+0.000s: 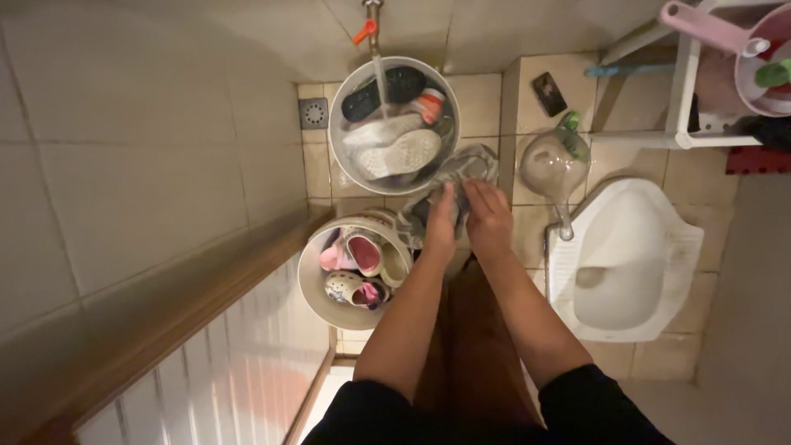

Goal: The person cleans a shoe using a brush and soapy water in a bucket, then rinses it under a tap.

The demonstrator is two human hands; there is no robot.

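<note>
The grey shoe [461, 177] sits in both your hands over the tiled floor [478, 103], just past the lower right rim of the upper basin [338, 156]. Your left hand [441, 218] has its fingers curled around the shoe's near end; your right hand [488, 216] presses on it with fingers close together. The upper basin holds more shoes under a running tap [371, 25] and nearly touches the back wall. The lower basin [309, 284], full of small pink shoes, sits tight against the wooden door frame [206, 288] at your left. To your right, a jug [554, 165] stands at the squat toilet's [634, 264] edge, so your free floor is only the narrow strip between basins and toilet.
</note>
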